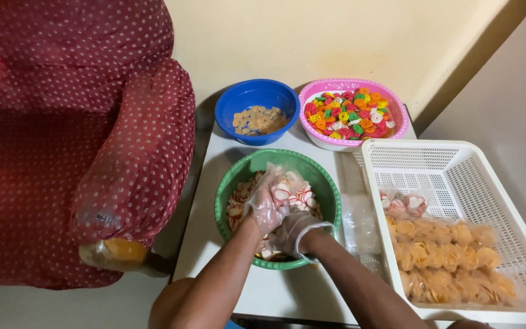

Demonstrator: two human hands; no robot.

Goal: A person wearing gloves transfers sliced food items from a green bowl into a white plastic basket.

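While both hands work inside a round green plastic bowl [330, 201] of white-and-red crackers [237, 204], the gloved left hand [265, 204] is closed around the mouth of a small clear plastic bag [290, 189] part-filled with them. The gloved right hand [293, 231] is cupped low among the crackers; whether it grips any cannot be told. This looks like mid-filling; topping up and closing the bag seems next. Filled packets [452, 262] lie in a white mesh basket [494, 176] to the right.

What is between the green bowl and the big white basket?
In the head view, a stack of clear plastic bags lies on the white table between the green bowl and the white basket, beside the gloved right hand.
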